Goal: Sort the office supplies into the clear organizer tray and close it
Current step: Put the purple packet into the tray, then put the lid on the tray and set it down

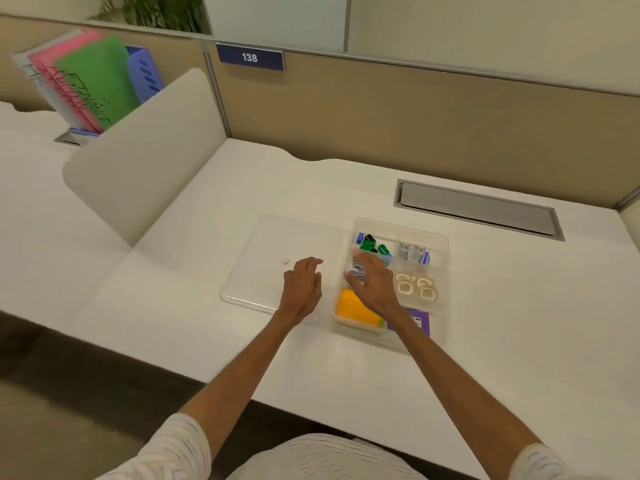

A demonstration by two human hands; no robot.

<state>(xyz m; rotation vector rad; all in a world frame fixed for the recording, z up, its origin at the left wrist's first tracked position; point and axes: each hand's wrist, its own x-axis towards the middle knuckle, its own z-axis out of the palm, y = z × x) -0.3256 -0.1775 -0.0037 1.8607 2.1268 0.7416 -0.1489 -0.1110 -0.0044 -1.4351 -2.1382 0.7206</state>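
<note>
Clear plastic organizer tray [437, 237] on white table [485, 306]; right hand [372, 284] spread above it; left hand [303, 284], fingers loosely curled, at 9 o'clock on flat clear lid [263, 251].

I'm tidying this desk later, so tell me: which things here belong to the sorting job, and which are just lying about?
Part of the job:
clear tray
clear lid
pink round piece on the lid
binder clips
staples
tape rolls
yellow sticky notes

Just lying about:
file holder with folders
desk number sign
cable hatch
</note>
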